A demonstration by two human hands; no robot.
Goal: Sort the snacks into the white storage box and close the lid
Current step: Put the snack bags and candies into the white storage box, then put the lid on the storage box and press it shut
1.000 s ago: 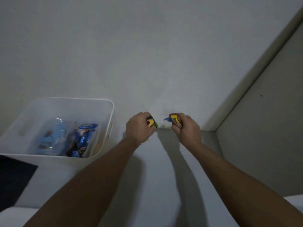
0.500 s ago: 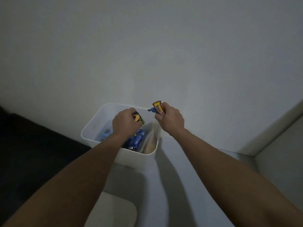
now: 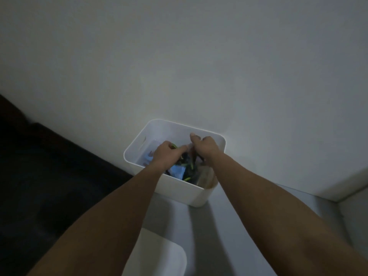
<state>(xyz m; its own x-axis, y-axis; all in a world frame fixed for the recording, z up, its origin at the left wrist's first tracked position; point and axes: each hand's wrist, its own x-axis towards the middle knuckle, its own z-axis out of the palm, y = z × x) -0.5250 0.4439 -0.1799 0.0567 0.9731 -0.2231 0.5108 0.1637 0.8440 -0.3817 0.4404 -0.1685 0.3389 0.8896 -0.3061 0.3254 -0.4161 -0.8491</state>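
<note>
The white storage box (image 3: 199, 194) stands open against the wall, on a pale surface. Both my hands are lowered inside it. My left hand (image 3: 166, 155) is curled around a small snack (image 3: 175, 145); only the snack's green edge peeks out by the thumb. Just to its right, my right hand (image 3: 206, 149) has its thumb up and its fingers bent downward, and what it holds is hidden. Under the hands lie several blurred snacks, among them a light blue packet (image 3: 177, 172). The white lid (image 3: 159, 255) lies flat at the bottom, under my left forearm.
A plain wall fills the upper part of the view. A dark area (image 3: 49, 176) spreads to the left of the box. At the right, a wall corner (image 3: 336, 202) closes in the pale surface.
Both hands carried their snacks left from the corner to the box and have dropped down inside it. The red and yellow snack in my right hand has gone out of sight.
</note>
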